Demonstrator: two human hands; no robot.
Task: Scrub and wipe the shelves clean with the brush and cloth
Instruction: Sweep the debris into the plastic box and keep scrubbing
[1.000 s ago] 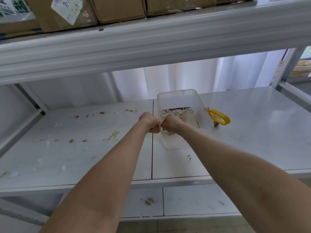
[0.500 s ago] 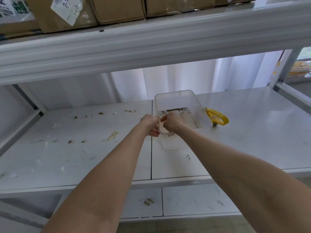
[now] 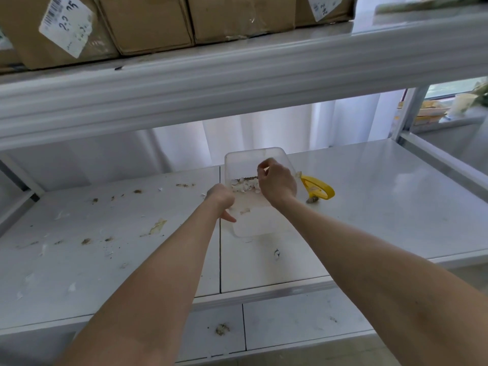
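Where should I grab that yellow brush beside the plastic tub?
Probably take the yellow brush by its looped handle, coming from the right: the loop lets fingers hook through, the shelf is open on that side, and the plastic tub crowds its left.

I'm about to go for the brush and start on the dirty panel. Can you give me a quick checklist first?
1. Brush reachable: ok, it lies right of the container, untouched.
2. Right hand free: cannot tell, fingers curled above the container.
3. Left hand grip on container: cannot tell, it sits at the left wall.
4. Scraps contained: ok, piled inside.
5. Left panel clean: not ok, crumbs scattered.
6. Cloth in sight: not ok.
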